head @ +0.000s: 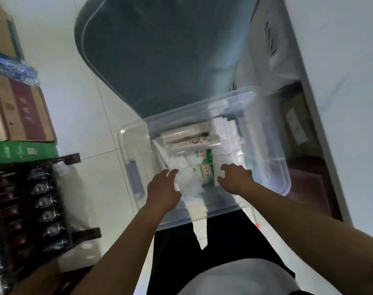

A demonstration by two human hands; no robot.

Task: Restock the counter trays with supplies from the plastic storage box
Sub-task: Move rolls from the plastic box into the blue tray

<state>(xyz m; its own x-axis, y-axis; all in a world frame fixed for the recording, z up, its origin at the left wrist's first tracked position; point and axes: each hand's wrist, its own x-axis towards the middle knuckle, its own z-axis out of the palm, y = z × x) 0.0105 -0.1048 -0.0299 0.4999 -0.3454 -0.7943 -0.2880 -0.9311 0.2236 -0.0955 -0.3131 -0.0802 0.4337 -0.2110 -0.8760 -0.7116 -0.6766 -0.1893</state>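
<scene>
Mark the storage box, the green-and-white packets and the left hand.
storage box (285, 175): head view, right rim.
green-and-white packets (206, 167): head view, printed face.
left hand (163, 188): head view, back of hand.

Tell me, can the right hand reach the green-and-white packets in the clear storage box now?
Probably yes. The right hand is already inside the open storage box, just beside the green-and-white packets. No lid covers them and nothing lies between.
</scene>
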